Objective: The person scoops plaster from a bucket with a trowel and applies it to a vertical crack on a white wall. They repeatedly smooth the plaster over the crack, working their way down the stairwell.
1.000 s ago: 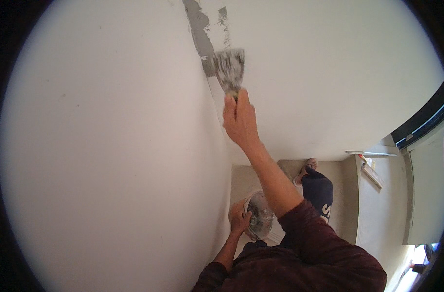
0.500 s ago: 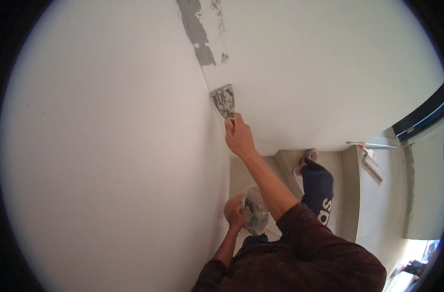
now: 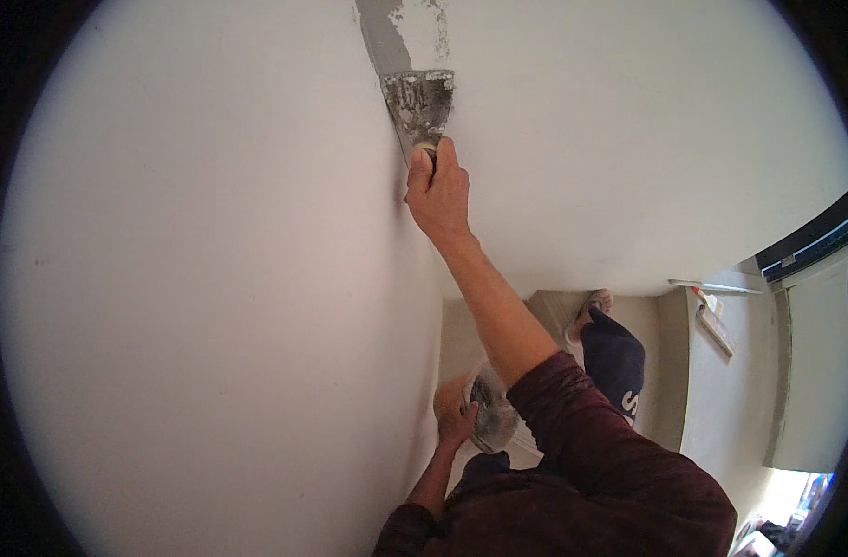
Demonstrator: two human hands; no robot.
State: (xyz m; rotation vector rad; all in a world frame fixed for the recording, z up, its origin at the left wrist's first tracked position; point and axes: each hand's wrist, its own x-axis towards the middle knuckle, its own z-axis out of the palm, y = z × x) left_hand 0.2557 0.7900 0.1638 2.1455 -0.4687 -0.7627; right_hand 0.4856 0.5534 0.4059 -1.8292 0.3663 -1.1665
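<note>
In the head view my right hand [image 3: 438,195] grips the handle of a putty knife [image 3: 418,102], its broad blade smeared with grey compound and laid against the white wall at the inside corner. A strip of grey compound [image 3: 379,28] runs up the corner beyond the blade, with a patchy smear beside it. Lower down, my left hand [image 3: 456,413] is closed on the rim of a round container [image 3: 494,422] with grey-stained insides, held close to the left wall; my right forearm partly hides it.
My foot [image 3: 596,311] rests on beige steps [image 3: 667,362] below. On the pale ledge at right lie a long metal bar [image 3: 744,289] and a flat, handled tool [image 3: 717,330]. A dark frame [image 3: 805,237] and a panel [image 3: 819,362] stand at the far right, above a bright opening [image 3: 786,497].
The knife in my right hand moved down the corner, then back up and slightly left, its blade now at the grey strip's lower end. My left hand stays on the container.
</note>
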